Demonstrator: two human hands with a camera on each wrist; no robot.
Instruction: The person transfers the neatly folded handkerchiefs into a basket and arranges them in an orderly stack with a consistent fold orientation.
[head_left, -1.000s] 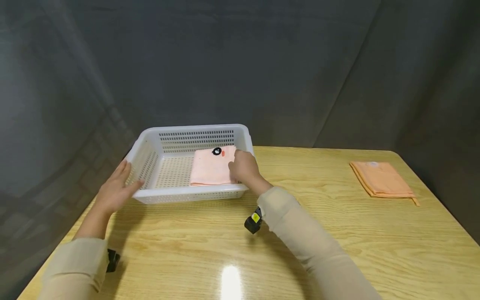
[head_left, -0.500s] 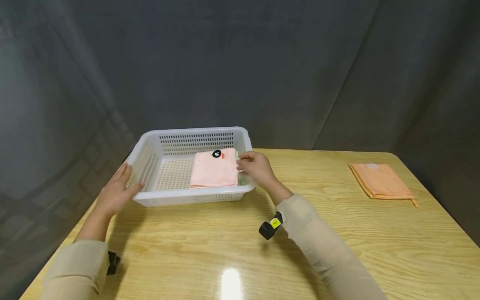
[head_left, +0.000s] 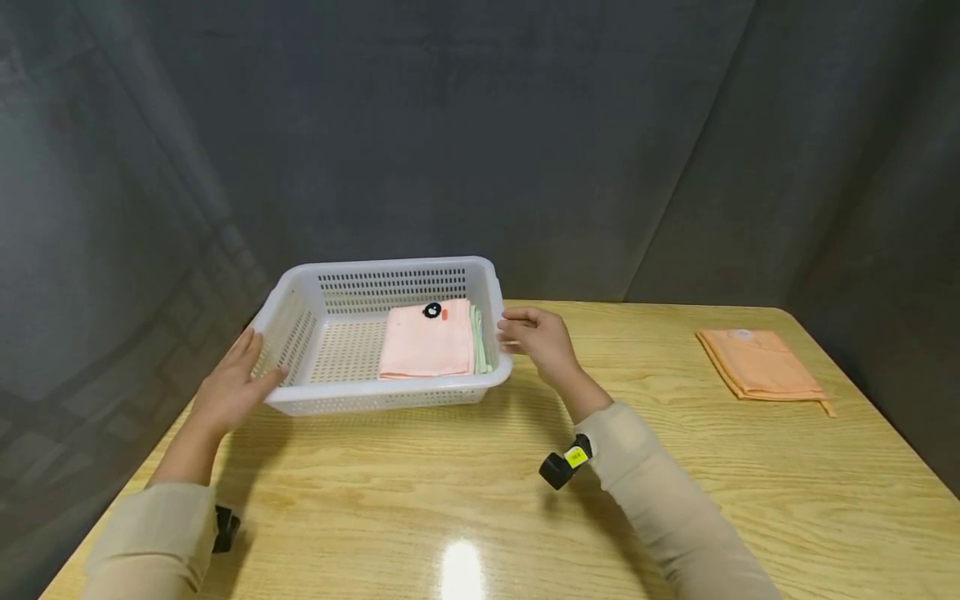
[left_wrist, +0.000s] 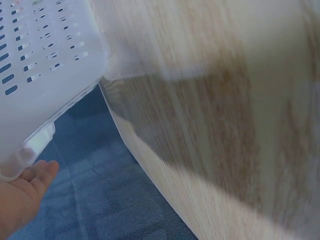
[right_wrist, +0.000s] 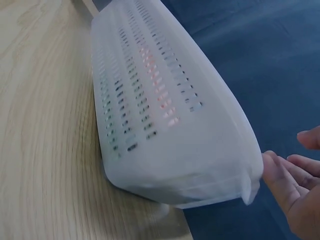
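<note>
A white plastic basket [head_left: 375,387] with slotted walls stands on the table. At its right end lies a folded pink towel [head_left: 427,346] with a small black-and-red design, and beside that the folded edges of a light green cloth [head_left: 480,342] show. My left hand [head_left: 232,379] rests against the basket's left rim, its fingers fairly straight and the thumb spread toward the front corner. In the left wrist view, its fingertips lie by the rim's handle notch. My right hand [head_left: 543,342] is just outside the right rim, fingers extended and holding nothing, fingertips right at the edge.
An orange folded towel [head_left: 765,364] with a hanging loop lies on the right of the wooden table [head_left: 360,500]. Dark curtains [head_left: 480,150] hang behind and at both sides. A black wrist camera [head_left: 558,469] sits under each cuff.
My right hand has left the pink towel and moved right, out over the basket's rim, uncovering the green cloth. The left hand has stayed at the left rim.
</note>
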